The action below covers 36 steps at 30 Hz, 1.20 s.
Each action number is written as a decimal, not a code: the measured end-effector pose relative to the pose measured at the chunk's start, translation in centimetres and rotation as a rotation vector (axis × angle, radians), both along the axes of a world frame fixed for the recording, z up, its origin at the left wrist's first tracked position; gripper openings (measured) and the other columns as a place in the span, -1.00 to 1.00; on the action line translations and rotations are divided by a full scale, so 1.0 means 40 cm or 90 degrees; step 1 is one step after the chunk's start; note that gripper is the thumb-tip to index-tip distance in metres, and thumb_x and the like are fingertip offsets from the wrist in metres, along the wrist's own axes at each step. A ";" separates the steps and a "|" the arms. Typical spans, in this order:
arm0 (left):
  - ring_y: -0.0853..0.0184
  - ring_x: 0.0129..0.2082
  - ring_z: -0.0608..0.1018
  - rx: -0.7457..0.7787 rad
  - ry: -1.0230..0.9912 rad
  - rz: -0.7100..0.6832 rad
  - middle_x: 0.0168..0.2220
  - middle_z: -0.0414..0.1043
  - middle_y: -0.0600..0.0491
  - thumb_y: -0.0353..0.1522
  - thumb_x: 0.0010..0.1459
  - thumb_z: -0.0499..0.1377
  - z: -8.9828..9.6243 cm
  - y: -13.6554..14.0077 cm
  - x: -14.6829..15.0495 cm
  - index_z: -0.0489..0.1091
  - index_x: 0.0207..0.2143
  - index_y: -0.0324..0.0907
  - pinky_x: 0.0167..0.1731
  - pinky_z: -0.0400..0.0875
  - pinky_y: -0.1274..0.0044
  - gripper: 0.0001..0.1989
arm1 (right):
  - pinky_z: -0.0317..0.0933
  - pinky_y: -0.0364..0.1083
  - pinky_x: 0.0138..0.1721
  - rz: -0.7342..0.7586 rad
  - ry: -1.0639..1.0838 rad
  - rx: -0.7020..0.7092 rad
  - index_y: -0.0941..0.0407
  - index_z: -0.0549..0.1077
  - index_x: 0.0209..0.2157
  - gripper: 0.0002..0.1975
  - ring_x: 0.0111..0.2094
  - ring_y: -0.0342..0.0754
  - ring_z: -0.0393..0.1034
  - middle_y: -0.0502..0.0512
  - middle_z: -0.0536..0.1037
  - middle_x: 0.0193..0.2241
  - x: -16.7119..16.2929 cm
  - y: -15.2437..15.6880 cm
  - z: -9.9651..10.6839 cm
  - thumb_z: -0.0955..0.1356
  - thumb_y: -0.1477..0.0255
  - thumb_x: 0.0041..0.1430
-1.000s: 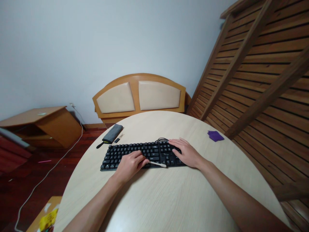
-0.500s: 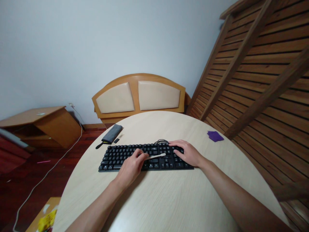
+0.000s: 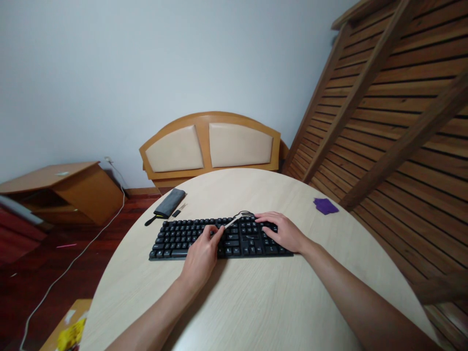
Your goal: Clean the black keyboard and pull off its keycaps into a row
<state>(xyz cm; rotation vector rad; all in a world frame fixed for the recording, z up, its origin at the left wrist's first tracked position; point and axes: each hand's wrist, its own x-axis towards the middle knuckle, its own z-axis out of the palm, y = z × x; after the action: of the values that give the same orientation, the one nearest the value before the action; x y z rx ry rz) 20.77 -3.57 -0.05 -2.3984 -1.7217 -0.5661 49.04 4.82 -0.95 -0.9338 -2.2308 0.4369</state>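
A black keyboard [image 3: 204, 239] lies on a round, light wood table [image 3: 256, 297]. Over its middle, my left hand [image 3: 203, 248] is closed in a pinch around a slim white toothbrush [image 3: 233, 222]. The brush's head points up and right, over the keyboard's back edge near the coiled cable [image 3: 244, 213]. On the keyboard's right end rests my right hand [image 3: 283, 233], fingers stretched over the number keys and thumb apart. That hand covers part of the keypad.
At the table's back left are a grey pouch [image 3: 171, 203], a small black piece [image 3: 176, 213] and thin sticks [image 3: 183, 206]. A purple cloth [image 3: 325, 205] lies at the right. A padded wooden headboard [image 3: 208, 146] stands behind the table, a slatted wooden panel [image 3: 395, 146] to the right.
My left hand has turned the toothbrush, so its head swung from the navigation keys up and away to the keyboard's back edge. My right hand has stayed in place.
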 end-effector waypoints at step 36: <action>-0.07 0.31 0.14 0.011 0.003 -0.172 0.34 0.06 -0.19 -0.06 0.13 0.21 0.016 0.004 -0.033 0.15 0.27 -0.21 0.21 0.17 0.07 -0.26 | 0.26 0.04 -0.06 -0.103 0.079 0.080 0.01 0.54 -0.08 -0.77 -0.12 0.02 0.45 0.08 0.61 -0.14 -0.076 -0.068 0.026 0.28 0.35 0.34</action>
<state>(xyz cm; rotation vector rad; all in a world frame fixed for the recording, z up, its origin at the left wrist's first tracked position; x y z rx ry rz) 19.45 -3.41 0.60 -2.6354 -1.3929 -0.6040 45.98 2.10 0.10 -0.9848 -2.0287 0.2694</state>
